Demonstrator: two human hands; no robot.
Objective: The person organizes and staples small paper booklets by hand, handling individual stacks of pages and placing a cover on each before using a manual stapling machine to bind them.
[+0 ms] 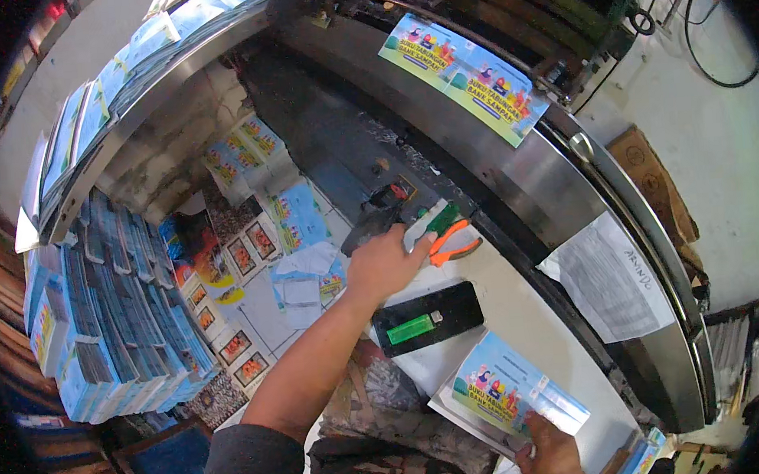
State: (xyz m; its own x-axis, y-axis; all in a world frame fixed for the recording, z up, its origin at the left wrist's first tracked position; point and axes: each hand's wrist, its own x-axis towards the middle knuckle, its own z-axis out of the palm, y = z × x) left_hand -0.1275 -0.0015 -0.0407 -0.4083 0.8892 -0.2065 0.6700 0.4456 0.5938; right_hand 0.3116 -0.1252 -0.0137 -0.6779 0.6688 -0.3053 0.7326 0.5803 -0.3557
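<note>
My left hand (387, 264) is stretched out over the white work surface (535, 301), thumb and index finger apart at the edge of a small green and white box (437, 219). I cannot tell how firmly it touches the box; the other fingers are partly hidden. Orange-handled pliers (454, 244) lie just right of the thumb. Closer to me is a black phone (462, 308) with a green lighter (409, 330) on top. At the lower right, my right hand (549, 454) is closed on the near edge of a light-blue illustrated booklet (501, 382), with more white pages beneath it.
Tall stacks of blue booklets (111, 327) stand at the left, below a metal-edged shelf (148, 82) holding more. A dark machine with a curved metal front (515, 176) runs along the right, carrying a printed cover sheet (465, 75) and a white paper (610, 279).
</note>
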